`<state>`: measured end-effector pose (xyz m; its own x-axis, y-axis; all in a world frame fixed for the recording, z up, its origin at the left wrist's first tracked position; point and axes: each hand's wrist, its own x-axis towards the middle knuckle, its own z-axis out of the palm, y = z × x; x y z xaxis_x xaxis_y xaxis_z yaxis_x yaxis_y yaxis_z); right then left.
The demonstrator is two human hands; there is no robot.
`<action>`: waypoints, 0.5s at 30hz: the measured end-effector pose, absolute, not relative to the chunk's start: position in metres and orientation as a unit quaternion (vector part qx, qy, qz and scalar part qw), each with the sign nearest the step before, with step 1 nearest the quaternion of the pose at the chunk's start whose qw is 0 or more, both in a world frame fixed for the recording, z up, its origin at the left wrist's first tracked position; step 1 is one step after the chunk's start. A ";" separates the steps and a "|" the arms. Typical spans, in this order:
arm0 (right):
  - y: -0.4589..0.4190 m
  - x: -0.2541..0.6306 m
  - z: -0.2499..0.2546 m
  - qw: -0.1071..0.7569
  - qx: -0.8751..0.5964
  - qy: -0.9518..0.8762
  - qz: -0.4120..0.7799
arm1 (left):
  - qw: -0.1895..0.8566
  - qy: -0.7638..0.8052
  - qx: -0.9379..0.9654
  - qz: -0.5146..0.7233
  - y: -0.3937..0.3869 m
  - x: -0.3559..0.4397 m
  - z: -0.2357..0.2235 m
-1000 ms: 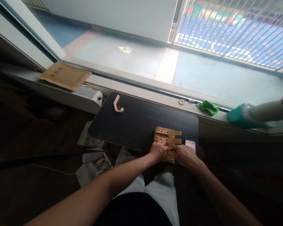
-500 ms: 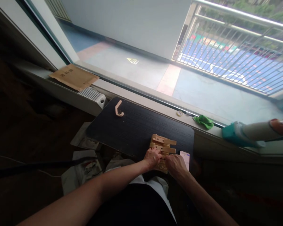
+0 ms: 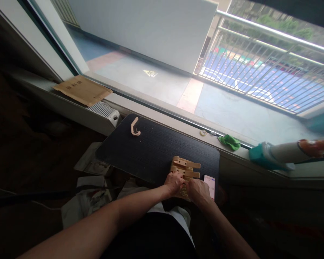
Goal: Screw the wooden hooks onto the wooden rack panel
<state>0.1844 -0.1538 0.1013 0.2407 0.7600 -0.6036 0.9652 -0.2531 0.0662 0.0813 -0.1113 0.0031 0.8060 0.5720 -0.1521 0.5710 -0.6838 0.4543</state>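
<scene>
On the dark table [image 3: 151,147], near its front right part, lies a tan piece with several flat straps [image 3: 186,164] that have dark holes. It could be a leather case, but its exact kind is unclear. My left hand [image 3: 175,182] rests on its left side, fingers bent down against it. My right hand [image 3: 199,191] is closed at the lower straps, its fingertips meeting those of my left hand. What the right fingers pinch is hidden. A phone [image 3: 211,184] with a lit screen lies just right of my right hand.
A pale bent strip [image 3: 134,128] lies at the table's far left. Along the windowsill are a brown envelope [image 3: 83,90], a tape roll [image 3: 203,132], a green cloth [image 3: 229,142] and a teal container [image 3: 261,154]. White boxes [image 3: 90,160] stand left below the table.
The camera view has shifted slightly. Both hands stay at the strapped tan piece, with hardly any visible movement against it.
</scene>
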 end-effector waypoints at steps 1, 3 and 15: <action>-0.152 0.186 0.102 0.219 0.762 0.559 -0.242 | 0.250 0.313 0.916 0.001 -0.111 0.081 0.003; -0.150 0.190 0.106 0.215 0.763 0.557 -0.250 | 0.253 0.316 0.914 0.004 -0.111 0.082 0.004; -0.155 0.187 0.100 0.200 0.754 0.592 -0.204 | 0.263 0.317 0.911 0.000 -0.111 0.081 0.001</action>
<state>0.1868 -0.1552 0.1001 0.2158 0.8102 -0.5450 0.9738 -0.2192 0.0597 0.0812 -0.1109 0.0011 0.7995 0.5770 -0.1669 0.5771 -0.6611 0.4795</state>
